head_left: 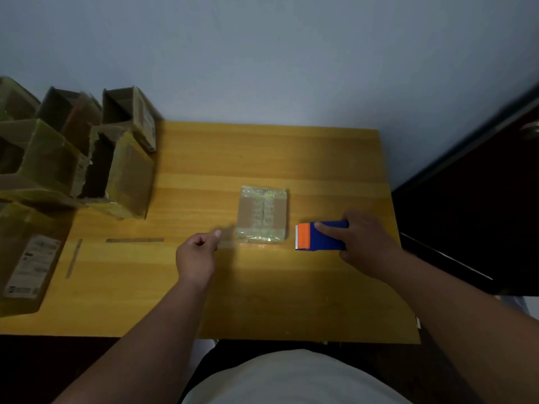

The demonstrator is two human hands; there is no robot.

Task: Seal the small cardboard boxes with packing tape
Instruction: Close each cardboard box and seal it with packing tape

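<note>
A person's right hand (pixel 366 239) grips a blue tape dispenser (pixel 322 236) on a wooden table (pixel 204 301), fingers wrapped around the blue body and the index finger laid along its top, with the orange cutter end and its white serrated edge pointing left toward a small cardboard box (pixel 263 214). The dispenser sits just to the right of the box, apart from it. The left hand (pixel 198 256) hovers just to the left of the box with its fingers curled and thumb meeting forefinger in a pinch; a faint smear at the fingertips may be clear tape, but the blur makes it impossible to tell what, if anything, is held. The box lies flat near the middle of the table, its top crossed by glossy strips of clear tape down the centre seam and along the near and far edges, with bare brown card showing on either side. At the table's left end stands a cluster of larger open cartons (pixel 87 158), several wrapped in yellowish tape, and a carton with a white label (pixel 30 266) lies nearer the front left corner. Two thin strips (pixel 134 240) lie flat on the tabletop between the cartons and the left hand. A pale wall rises behind the table, and dark furniture stands to the right.
</note>
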